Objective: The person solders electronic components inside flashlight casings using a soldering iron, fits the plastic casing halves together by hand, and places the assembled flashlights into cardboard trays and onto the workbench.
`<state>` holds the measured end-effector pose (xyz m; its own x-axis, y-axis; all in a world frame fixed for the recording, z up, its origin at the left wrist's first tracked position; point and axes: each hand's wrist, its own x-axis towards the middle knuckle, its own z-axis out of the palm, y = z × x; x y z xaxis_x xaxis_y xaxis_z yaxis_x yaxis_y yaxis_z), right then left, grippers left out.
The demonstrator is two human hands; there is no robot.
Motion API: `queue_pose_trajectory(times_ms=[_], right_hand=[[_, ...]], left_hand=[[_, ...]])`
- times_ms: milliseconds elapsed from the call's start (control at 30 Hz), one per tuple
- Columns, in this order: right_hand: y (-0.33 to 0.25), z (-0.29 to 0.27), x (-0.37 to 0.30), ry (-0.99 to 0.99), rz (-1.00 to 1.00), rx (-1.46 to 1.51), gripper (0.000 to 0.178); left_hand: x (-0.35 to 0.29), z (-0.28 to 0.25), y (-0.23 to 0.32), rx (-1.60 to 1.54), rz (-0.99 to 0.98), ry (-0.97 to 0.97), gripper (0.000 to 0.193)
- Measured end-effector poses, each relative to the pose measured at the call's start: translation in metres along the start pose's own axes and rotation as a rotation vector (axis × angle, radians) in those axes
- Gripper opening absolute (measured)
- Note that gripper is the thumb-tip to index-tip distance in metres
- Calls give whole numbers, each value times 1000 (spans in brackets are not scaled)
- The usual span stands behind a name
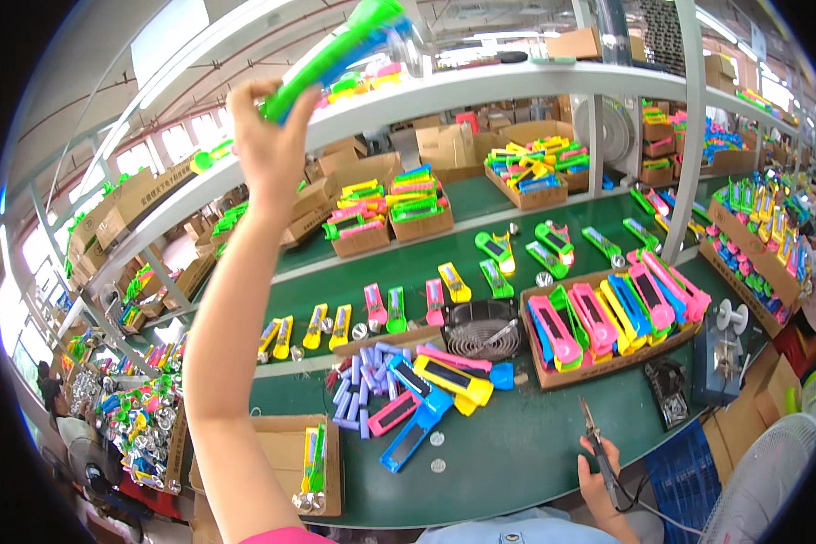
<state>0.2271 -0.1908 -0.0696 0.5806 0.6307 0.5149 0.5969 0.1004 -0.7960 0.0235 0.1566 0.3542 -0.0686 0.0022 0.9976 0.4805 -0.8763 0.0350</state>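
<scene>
My left hand (267, 136) is raised high toward the upper shelf (480, 86), closed around the handle of a green plastic flashlight (340, 50) whose clear head points up and right. My right hand (598, 476) rests low at the near edge of the green table (517, 444), gripping a soldering iron (598, 444) with its tip pointing up. Between the hands lies a pile of pink, blue and yellow flashlight shells (431, 385) beside several purple cylindrical cells (358, 381).
A cardboard box (626, 313) of coloured shells stands at the right, a small round fan (480, 328) beside it. More flashlights lie in rows on the green conveyor belt (517, 263). Boxes of parts line the shelves. A cardboard tray (313, 462) sits at the near left.
</scene>
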Motion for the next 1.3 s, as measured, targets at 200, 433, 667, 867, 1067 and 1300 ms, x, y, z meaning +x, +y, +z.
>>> queue_pose_trajectory(times_ms=[200,433,667,867,1067,1300], right_hand=[[13,7,5,39,32,14,41],[26,5,8,51,197,-37,39],[15,6,22,45,67,-268,28],[14,8,21,1,67,-231,34],[10,4,24,-32,61,-271,36],[6,6,24,50,20,-135,25]], left_hand=[[55,71,-116,461,-264,121,40],[18,98,-131,926,350,25,39],[-232,185,-109,196,949,-933,14],[-397,214,-160,-61,799,-1146,25],[-387,242,-137,-41,759,-1467,18],[-258,173,-83,-239,394,-943,48]])
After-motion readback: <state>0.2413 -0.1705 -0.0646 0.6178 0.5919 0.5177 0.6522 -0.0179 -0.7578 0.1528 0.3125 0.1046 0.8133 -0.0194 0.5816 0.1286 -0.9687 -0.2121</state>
